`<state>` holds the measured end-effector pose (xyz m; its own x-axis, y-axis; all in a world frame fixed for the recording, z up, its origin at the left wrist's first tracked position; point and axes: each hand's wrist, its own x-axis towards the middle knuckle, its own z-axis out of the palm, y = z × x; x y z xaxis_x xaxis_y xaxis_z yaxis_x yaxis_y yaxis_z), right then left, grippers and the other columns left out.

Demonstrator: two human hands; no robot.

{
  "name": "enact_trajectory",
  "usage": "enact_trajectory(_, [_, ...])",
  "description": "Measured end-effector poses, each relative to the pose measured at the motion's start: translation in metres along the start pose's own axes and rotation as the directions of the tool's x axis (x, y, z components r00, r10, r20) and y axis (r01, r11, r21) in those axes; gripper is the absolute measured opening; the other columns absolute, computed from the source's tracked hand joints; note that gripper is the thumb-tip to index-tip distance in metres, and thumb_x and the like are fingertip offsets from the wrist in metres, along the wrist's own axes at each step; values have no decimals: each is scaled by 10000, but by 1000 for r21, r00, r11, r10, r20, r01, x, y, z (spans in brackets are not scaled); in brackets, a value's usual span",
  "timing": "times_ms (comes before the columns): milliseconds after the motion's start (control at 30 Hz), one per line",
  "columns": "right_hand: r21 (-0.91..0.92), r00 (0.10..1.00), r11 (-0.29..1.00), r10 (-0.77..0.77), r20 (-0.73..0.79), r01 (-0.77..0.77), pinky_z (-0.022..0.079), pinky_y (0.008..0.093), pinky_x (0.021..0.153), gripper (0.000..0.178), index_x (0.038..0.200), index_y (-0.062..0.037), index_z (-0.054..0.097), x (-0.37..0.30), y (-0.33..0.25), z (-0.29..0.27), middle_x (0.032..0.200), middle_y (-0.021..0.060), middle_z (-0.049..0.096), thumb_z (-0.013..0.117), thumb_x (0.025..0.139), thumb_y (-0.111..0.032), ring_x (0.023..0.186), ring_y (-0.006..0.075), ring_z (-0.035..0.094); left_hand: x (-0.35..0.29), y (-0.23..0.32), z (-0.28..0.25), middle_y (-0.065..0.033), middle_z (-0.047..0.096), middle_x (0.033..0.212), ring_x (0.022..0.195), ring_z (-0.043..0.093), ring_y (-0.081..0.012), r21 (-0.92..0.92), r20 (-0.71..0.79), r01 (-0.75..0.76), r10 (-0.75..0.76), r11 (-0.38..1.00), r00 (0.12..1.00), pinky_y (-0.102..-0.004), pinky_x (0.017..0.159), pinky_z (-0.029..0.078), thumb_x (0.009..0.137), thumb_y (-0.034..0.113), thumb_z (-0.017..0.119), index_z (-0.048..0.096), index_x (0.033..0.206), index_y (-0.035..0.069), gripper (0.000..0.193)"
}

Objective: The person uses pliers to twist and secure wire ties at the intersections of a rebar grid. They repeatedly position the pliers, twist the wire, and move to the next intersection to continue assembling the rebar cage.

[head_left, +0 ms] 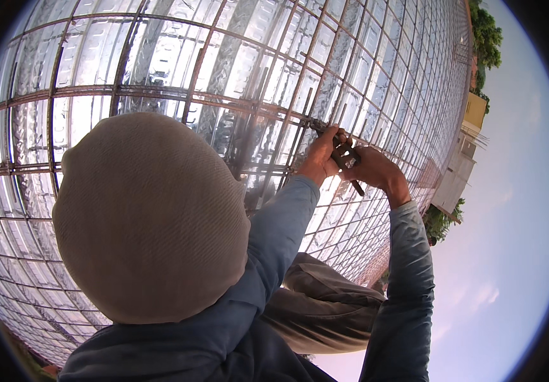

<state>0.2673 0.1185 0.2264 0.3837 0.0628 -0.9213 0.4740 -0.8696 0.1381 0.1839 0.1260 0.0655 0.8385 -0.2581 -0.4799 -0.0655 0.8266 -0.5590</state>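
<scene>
A dark metal pair of pliers [358, 187] is in my hands, its head against a crossing of rusty reinforcing bars [293, 116]. My left hand [320, 156] is closed near the head of the tool, thumb and fingers pressed together beside the bars. At the handles, my right hand [376, 170] is closed with its wrist bent; the palm side is hidden. Any tie wire at the crossing is too small to make out. Blue-grey sleeves cover both arms.
A wide grid of bars lies over shiny ribbed metal sheeting [166, 54]. A beige knitted cap [150, 216] blocks much of the left. Brown trousers [325, 305] show between the arms. Beyond the sheeting's edge stand trees [486, 38], a yellow building [475, 112] and sky.
</scene>
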Motion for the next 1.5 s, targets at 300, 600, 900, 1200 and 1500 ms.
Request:
enact_trajectory(300, [-453, 866, 882, -124, -484, -127, 584, 501, 850, 417, 1149, 55, 587, -10, 26, 56, 1056, 257, 671, 687, 827, -192, 940, 427, 707, 45, -31, 30, -64, 514, 651, 530, 536, -224, 10, -462, -274, 247, 962, 852, -400, 519, 517, 1009, 211, 517, 489, 821, 45, 253])
enact_trajectory(600, [-757, 467, 651, -684, -561, 44, 538, 458, 544, 108, 1027, -24, 599, 40, 107, 64, 736, 170, 578, 581, 921, -30, 609, 333, 634, 55, -42, 27, -44, 502, 670, 588, 564, -231, 88, -428, -349, 352, 933, 833, -399, 583, 520, 1014, 202, 519, 520, 826, 42, 247])
enact_trajectory(900, [-236, 845, 972, -133, -518, 8, 574, 537, 831, 263, 1138, -35, 594, 65, 108, 74, 1086, 268, 690, 570, 879, -74, 966, 457, 699, 83, -57, -13, -33, 521, 660, 574, 567, -188, 187, -236, -496, 529, 848, 815, -357, 581, 531, 1059, 276, 554, 587, 880, 15, 318])
enact_trajectory(1200, [921, 891, 205, -254, 377, -331, 504, 365, 642, 175, 1018, -53, 635, 7, 60, 77, 814, 54, 642, 688, 958, -208, 718, 202, 638, 7, -21, -28, -18, 634, 803, 786, 679, -198, -91, 165, -15, 30, 996, 986, -417, 784, 604, 937, 466, 747, 624, 1110, 87, 434])
enact_trajectory(1500, [-388, 802, 921, -201, -562, -42, 589, 509, 785, 222, 969, 69, 644, -14, 24, 65, 897, 271, 719, 661, 845, -114, 823, 447, 724, 24, -25, 22, 7, 446, 648, 558, 473, -157, -69, -275, -159, 135, 985, 952, -380, 593, 507, 1029, 395, 626, 551, 905, 87, 340])
